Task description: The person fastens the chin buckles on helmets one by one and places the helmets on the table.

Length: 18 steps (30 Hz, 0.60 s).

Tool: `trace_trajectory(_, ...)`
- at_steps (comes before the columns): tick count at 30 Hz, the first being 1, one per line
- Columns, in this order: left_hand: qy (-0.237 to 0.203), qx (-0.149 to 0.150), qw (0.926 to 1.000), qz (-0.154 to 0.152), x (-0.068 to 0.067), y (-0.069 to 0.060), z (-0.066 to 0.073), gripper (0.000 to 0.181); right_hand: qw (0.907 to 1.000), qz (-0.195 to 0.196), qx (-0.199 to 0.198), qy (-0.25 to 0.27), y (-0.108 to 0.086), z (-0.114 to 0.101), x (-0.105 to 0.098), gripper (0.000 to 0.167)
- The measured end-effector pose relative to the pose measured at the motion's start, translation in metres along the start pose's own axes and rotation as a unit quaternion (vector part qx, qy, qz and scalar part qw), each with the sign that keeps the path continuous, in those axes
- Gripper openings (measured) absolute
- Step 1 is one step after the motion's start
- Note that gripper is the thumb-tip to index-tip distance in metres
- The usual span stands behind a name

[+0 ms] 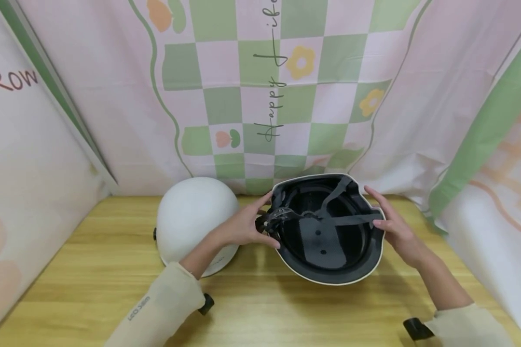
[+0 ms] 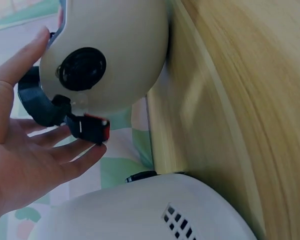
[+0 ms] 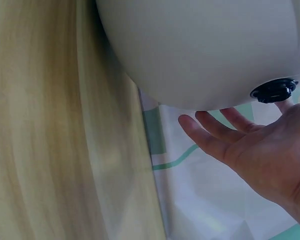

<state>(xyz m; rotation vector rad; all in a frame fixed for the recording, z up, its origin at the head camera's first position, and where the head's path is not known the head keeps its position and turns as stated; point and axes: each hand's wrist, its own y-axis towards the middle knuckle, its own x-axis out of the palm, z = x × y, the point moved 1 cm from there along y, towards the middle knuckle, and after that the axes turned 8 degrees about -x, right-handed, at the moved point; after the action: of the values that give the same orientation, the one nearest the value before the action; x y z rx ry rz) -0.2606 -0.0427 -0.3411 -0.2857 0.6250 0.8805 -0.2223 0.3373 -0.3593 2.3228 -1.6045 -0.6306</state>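
Observation:
A white helmet (image 1: pixel 330 278) lies with its dark padded inside facing up and towards me, grey straps (image 1: pixel 351 220) crossing it. My left hand (image 1: pixel 248 222) is at its left side, thumb at the rim and fingers spread behind the dark strap and buckle (image 2: pixel 90 128). On the other side my right hand (image 1: pixel 395 231) has its thumb at the rim and its fingers extended along the shell. In the right wrist view those fingers reach under the shell near a black round knob (image 3: pixel 274 90). A second white helmet (image 1: pixel 195 217) sits dome up, left of the first, partly behind my left forearm.
Both helmets are on a wooden table (image 1: pixel 260 313). A patterned curtain (image 1: pixel 260 106) hangs behind its back edge, with more cloth walls at the left (image 1: pixel 30 193) and right (image 1: pixel 482 193). Black wrist straps show at both sleeves.

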Motion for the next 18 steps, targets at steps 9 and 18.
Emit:
trace_trajectory(9, 0.011, 0.018, 0.9998, -0.007, -0.0047, -0.0031, 0.0006, 0.121, 0.9993, -0.021, 0.014, -0.03, 0.0034, -0.0012, -0.001, 0.073)
trace_trajectory(18, 0.037, 0.022, 0.9991, -0.007, -0.0077, -0.0011, -0.0002, 0.121, 0.998, -0.023, 0.029, -0.051, 0.0061, -0.0005, -0.0007, 0.067)
